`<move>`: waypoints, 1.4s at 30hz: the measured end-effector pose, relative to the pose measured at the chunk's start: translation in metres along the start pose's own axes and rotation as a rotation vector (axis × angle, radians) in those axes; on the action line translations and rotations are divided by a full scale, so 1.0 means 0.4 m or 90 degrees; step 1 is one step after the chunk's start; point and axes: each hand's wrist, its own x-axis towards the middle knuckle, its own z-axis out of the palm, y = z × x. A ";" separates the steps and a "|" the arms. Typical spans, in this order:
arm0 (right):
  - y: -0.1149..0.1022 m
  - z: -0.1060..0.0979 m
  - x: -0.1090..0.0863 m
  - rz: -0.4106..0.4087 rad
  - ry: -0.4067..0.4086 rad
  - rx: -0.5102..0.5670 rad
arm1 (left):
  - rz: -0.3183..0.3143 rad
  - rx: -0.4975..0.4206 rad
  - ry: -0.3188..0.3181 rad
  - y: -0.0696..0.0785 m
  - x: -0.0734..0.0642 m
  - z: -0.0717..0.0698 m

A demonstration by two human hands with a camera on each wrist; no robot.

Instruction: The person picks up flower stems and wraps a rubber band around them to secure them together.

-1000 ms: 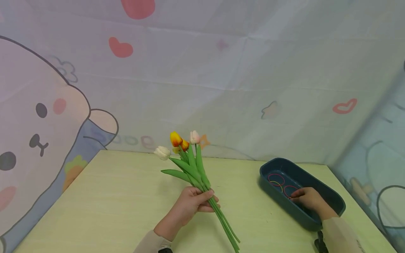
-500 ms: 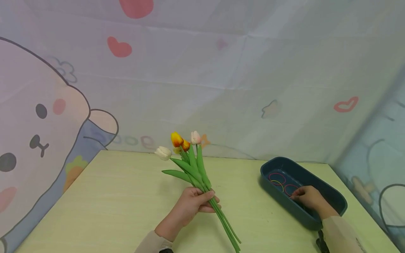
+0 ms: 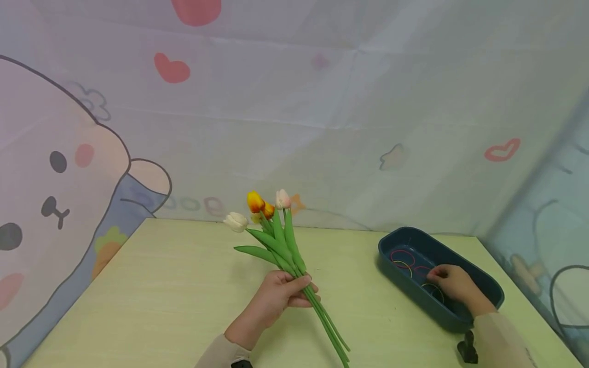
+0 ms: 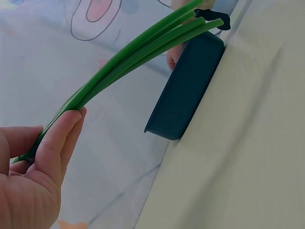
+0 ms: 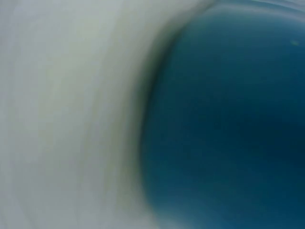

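My left hand [image 3: 287,291] grips a bunch of artificial tulips [image 3: 276,243] by the stems, thumb across the front. The blooms are white, pale pink and orange-yellow. In the left wrist view the green stems [image 4: 128,57] stick out past the left hand [image 4: 35,176]. Inside a dark blue tray [image 3: 400,286], my right hand [image 3: 455,286] has thumb and finger together at the edge of a red rubber band [image 3: 421,268], seemingly pinching it; the contact is small. Another red band [image 3: 402,251] and a yellow band [image 3: 403,262] lie farther back, and a yellowish band [image 3: 443,293] lies below the fingers.
The tray stands at the right of the pale wooden table [image 3: 184,286]. A printed cloth [image 3: 294,102] hangs behind the table's back edge. The right wrist view is blurred, showing mostly the tray's blue wall [image 5: 214,119].
My right hand has risen slightly and shifted right within the tray, uncovering the yellowish band beneath it. The left hand and tulips have stayed nearly still.
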 end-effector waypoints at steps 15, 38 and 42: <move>-0.070 -0.074 -0.044 -0.037 0.069 0.020 | 0.022 -0.006 -0.004 0.018 -0.007 0.000; -0.301 -0.135 -0.151 -0.258 0.112 0.128 | 0.048 -0.037 0.013 0.056 -0.022 -0.011; -0.333 -0.125 -0.170 -0.268 0.058 0.183 | 0.055 -0.041 0.017 0.065 -0.026 -0.016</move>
